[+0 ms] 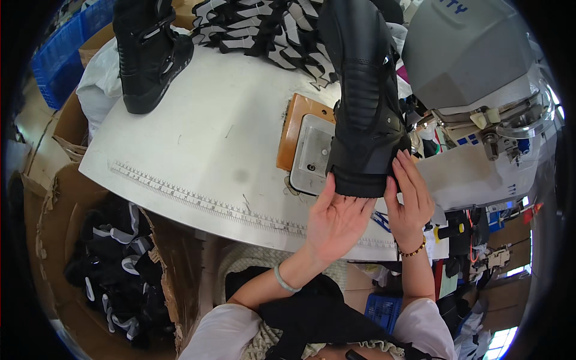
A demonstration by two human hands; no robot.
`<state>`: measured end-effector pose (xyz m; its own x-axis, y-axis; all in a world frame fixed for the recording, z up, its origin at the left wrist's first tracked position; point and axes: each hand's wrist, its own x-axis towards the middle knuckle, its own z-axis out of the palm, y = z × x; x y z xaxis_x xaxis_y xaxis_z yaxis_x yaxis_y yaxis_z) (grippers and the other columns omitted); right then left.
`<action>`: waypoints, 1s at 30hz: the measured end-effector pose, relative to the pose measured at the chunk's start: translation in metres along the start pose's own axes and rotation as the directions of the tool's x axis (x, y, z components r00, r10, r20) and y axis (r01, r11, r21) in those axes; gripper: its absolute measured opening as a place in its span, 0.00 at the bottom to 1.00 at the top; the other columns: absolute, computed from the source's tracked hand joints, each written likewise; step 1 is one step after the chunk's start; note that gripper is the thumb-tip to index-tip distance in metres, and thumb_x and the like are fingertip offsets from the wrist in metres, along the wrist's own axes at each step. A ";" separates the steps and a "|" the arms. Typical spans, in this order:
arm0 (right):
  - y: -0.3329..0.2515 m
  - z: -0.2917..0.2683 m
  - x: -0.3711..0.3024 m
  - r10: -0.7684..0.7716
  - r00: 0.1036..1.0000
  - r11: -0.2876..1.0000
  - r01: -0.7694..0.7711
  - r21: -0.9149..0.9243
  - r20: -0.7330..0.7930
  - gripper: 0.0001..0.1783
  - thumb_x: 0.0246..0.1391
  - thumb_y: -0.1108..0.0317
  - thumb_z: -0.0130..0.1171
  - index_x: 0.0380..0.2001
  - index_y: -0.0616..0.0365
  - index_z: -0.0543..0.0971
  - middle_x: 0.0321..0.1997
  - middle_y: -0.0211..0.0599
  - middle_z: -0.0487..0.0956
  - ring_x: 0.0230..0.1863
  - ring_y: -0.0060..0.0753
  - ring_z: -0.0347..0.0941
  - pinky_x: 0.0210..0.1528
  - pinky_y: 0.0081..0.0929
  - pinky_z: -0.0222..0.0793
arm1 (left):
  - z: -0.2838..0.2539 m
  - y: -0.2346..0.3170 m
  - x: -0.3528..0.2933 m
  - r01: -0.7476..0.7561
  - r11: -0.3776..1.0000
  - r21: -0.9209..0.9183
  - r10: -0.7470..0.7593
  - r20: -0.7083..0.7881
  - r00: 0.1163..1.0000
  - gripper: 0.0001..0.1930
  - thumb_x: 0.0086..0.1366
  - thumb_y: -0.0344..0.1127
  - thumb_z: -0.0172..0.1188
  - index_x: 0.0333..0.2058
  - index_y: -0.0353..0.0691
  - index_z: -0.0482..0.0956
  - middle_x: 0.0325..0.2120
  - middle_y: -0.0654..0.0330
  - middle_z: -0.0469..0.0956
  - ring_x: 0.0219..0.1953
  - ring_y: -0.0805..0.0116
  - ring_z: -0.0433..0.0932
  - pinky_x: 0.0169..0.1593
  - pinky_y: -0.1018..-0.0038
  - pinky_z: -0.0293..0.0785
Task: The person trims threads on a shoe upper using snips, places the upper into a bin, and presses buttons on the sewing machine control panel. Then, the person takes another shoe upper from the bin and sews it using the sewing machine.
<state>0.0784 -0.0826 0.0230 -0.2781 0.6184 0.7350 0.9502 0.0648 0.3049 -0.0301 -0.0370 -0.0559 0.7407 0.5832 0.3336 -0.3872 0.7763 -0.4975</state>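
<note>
A tall black boot (365, 129) is over the right part of the white table, its toe toward me and its shaft pointing away. My left hand (339, 223) is palm up at the toe, its fingers reaching under the sole and its thumb along the left edge. On the toe's right side rests my right hand (410, 203), fingers along the upper and thumb at the front edge. Between them the hands hold the boot. Another black boot (146, 66) stands upright at the table's far left.
The white table (198, 138) has a ruler strip (204, 201) along its near edge. A grey sewing machine (471, 54) stands at the right, a metal plate (312, 150) beside the boot. Black-and-grey cut pieces (258, 30) lie at the back. A cardboard box (60, 240) of dark pieces is lower left.
</note>
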 end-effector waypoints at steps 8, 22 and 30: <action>-0.002 -0.002 0.001 0.014 1.000 0.997 -0.014 0.078 0.008 0.20 0.40 0.81 0.59 0.41 0.62 0.77 0.47 0.41 0.76 0.50 0.42 0.72 0.46 0.29 0.69 | 0.003 -0.004 -0.003 -0.048 0.997 0.066 0.048 0.012 0.999 0.24 0.68 0.48 0.40 0.55 0.37 0.63 0.59 0.59 0.59 0.64 0.64 0.52 0.68 0.69 0.41; 0.016 0.002 -0.012 0.015 0.999 0.973 -0.023 0.231 0.036 0.20 0.40 0.81 0.55 0.41 0.60 0.79 0.49 0.37 0.76 0.54 0.39 0.68 0.50 0.30 0.64 | 0.016 -0.007 0.003 -0.070 0.977 0.202 0.072 -0.003 0.997 0.25 0.68 0.49 0.40 0.56 0.36 0.60 0.58 0.59 0.60 0.62 0.67 0.54 0.67 0.72 0.43; 0.016 0.002 -0.011 0.002 1.000 0.981 -0.003 0.196 0.004 0.20 0.39 0.79 0.58 0.40 0.57 0.80 0.49 0.34 0.75 0.53 0.36 0.68 0.47 0.26 0.64 | 0.020 -0.013 0.003 -0.099 0.963 0.252 0.115 -0.049 0.992 0.24 0.68 0.47 0.41 0.56 0.38 0.61 0.59 0.59 0.59 0.64 0.67 0.51 0.68 0.71 0.41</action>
<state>0.0971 -0.0866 0.0186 -0.2755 0.6220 0.7330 0.9601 0.2155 0.1780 -0.0334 -0.0405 -0.0328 0.7175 0.6559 0.2346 -0.5842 0.7500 -0.3101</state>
